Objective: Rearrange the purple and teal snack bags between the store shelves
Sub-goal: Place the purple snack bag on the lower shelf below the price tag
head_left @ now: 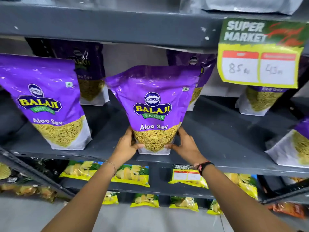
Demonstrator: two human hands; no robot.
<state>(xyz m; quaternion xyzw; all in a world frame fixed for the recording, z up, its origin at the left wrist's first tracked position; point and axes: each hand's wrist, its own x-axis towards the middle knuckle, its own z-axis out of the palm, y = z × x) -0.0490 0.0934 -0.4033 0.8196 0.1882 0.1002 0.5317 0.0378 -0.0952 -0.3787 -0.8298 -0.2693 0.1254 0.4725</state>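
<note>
A purple snack bag (pixel 153 108) stands upright near the front edge of the dark grey shelf (pixel 222 131), in the middle of the view. Its upper part is glossy purple with a round blue "Balaji" emblem, a yellow "BALAJI" banner, a green "WAFERS" strip and white "Aloo Sev" lettering; the lower part shows thin yellow strands above a white base. The top of the bag is slightly crumpled and leans a little to the left.

The left hand (pixel 126 146) clasps the bag's lower left corner, and the right hand (pixel 185 145) clasps the lower right corner; the fingers of both wrap around the sides, with the thumbs pressed on the front near the white base. A dark band with a red thread (pixel 204 165) circles the right wrist.

A matching purple bag (pixel 48 104) stands to the left on the same shelf, with more of the same farther back and at the right. A yellow price tag (pixel 260 54) headed "SUPER MARKET" hangs from the shelf above at the right. Yellow snack packs (pixel 132 175) line the lower shelves.
</note>
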